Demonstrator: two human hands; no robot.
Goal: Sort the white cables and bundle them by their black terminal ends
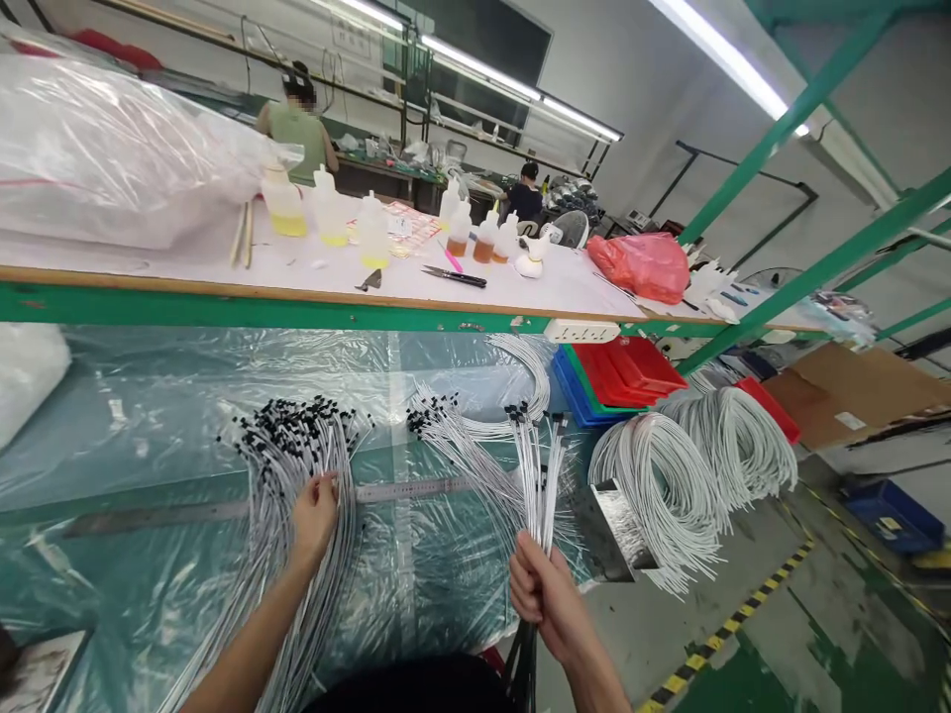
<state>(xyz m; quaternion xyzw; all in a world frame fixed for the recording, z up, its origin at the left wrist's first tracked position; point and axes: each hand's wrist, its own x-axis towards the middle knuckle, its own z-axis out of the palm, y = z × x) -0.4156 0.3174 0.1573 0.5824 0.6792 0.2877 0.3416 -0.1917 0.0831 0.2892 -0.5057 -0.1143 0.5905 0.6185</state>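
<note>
My right hand is wrapped round an upright bunch of white cables with black connectors at their top ends. Dark lower ends of the bunch hang below the fist. On the left, my left hand rests over a large pile of white cables, thumb and fingers pinched together at the pile's right side. What exactly lies between those fingertips is partly hidden. Black connectors crowd the pile's far end. Between my hands, a smaller spread of cables lies slantwise, partly behind the held bunch.
A steel ruler lies across the plastic-covered table. At right are coiled cables, a metal bracket and stacked trays. The shelf above bears bottles and tweezers. Two people sit farther back.
</note>
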